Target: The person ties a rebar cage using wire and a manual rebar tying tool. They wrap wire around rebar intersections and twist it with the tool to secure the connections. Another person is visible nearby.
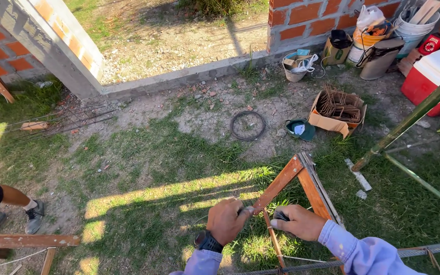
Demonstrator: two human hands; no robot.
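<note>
My left hand (226, 220), with a dark watch on its wrist, is closed around a thin dark tool or wire end beside the left leg of an orange wooden trestle (286, 179). My right hand (299, 222) grips a small dark object just to the right of it, between the trestle's legs. Both hands hover over sunlit grass. A ribbed steel bar (429, 249) runs across the bottom right, under my right sleeve. What exactly each hand holds is too small to tell.
A coil of black wire (247, 125) lies on bare ground. A cardboard box of bent steel stirrups (338, 107), a green cap (300, 129), buckets (417, 25) and a red cooler (434, 76) stand by the brick wall. Another person's legs (6, 203) are at left.
</note>
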